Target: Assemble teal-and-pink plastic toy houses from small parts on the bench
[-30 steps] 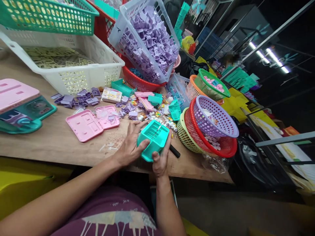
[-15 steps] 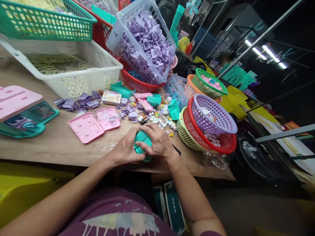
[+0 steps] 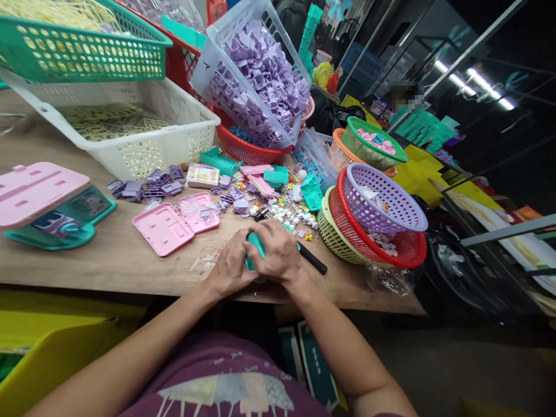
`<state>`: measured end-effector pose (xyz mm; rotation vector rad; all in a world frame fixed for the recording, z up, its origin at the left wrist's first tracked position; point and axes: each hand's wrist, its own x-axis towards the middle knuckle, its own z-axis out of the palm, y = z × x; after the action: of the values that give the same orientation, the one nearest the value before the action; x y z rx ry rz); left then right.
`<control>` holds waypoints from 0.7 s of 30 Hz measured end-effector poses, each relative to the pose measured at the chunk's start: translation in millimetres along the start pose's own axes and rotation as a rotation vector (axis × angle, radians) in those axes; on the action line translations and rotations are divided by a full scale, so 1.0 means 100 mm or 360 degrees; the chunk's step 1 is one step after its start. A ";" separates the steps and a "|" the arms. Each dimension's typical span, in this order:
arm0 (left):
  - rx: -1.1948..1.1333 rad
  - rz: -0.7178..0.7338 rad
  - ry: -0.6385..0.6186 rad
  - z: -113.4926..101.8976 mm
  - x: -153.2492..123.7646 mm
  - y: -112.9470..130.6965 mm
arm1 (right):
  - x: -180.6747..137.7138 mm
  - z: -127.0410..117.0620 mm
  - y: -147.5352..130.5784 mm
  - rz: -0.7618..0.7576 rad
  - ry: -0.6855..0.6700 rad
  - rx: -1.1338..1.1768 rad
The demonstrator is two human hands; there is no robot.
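Both hands are wrapped round a teal plastic piece point(image 3: 255, 249) at the front edge of the table. My left hand point(image 3: 230, 260) closes on its left side. From the right and above, my right hand point(image 3: 278, 249) presses over it, hiding most of its shape. Just right of my right hand lies a black-handled tool point(image 3: 313, 259), its other end covered by the hand. An open pink plastic case point(image 3: 163, 229) rests flat to the left. Beyond the hands are scattered small white pieces point(image 3: 289, 217) and purple plastic parts point(image 3: 240, 207).
A pink and teal toy box point(image 3: 47, 191) stands far left. White point(image 3: 156, 145) and green baskets point(image 3: 87, 52) are stacked behind it. A clear crate point(image 3: 217, 81) of purple parts tilts over a red basket point(image 3: 249, 153). Stacked round baskets point(image 3: 386, 202) stand on the right.
My right hand has closed further over the teal piece, covering more of it. More of the black-handled tool now shows. The view has shifted slightly.
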<state>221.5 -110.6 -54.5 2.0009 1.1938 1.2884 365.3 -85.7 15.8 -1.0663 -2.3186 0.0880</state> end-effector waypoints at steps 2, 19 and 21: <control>-0.0156 0.0085 0.0016 -0.09 0.04 0.09 | -0.05 -0.06 0.00 0.0254 0.0258 0.0350; -0.0075 0.0162 0.0148 0.07 -0.08 0.38 | -0.46 -0.34 -0.34 0.0287 0.0242 0.0215; -0.0048 0.0191 0.0162 0.08 -0.08 0.38 | -0.51 -0.30 -0.35 0.0311 0.0255 0.0127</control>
<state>243.5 -136.2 -33.0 2.0333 1.1070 1.4740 383.9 -150.6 27.0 -1.2109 -2.0479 0.1633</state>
